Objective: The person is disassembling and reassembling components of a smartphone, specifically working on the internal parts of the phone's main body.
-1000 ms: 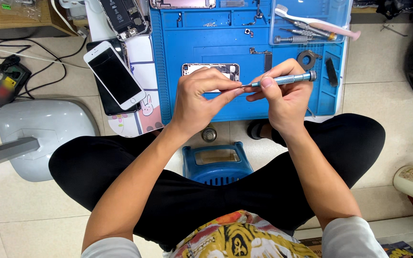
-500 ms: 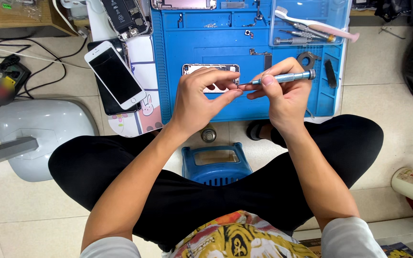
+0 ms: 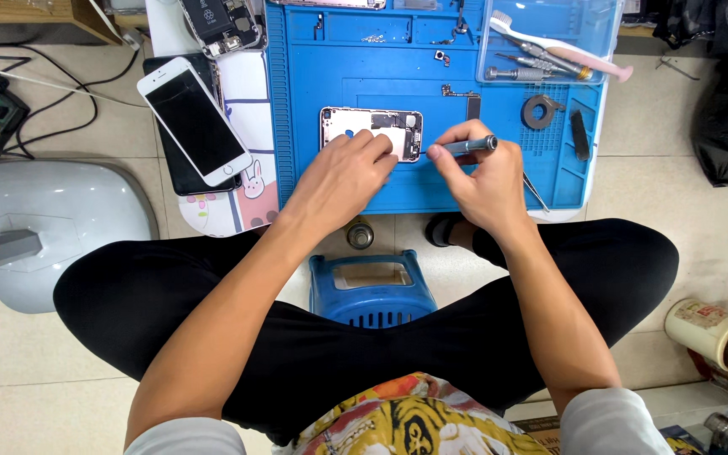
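An opened phone body (image 3: 372, 128), its insides showing, lies flat on the blue work mat (image 3: 313, 76). My left hand (image 3: 343, 173) rests on the phone's near edge, fingertips pressing it down. My right hand (image 3: 482, 177) grips a slim grey screwdriver (image 3: 465, 147) held almost level, its tip pointing left at the phone's right half. Both forearms reach forward over my crossed legs in black trousers.
A white phone (image 3: 194, 120) lies on a dark one left of the mat. Tools and a toothbrush sit in a clear tray (image 3: 549, 42) at the mat's far right. A small blue stool (image 3: 372, 291) stands between my legs. A white lamp base (image 3: 44, 219) is at left, a paper cup (image 3: 709, 330) at right.
Both hands have dropped from mid-air to the mat. The left hand now presses on the phone body and the screwdriver tip has come down to it.
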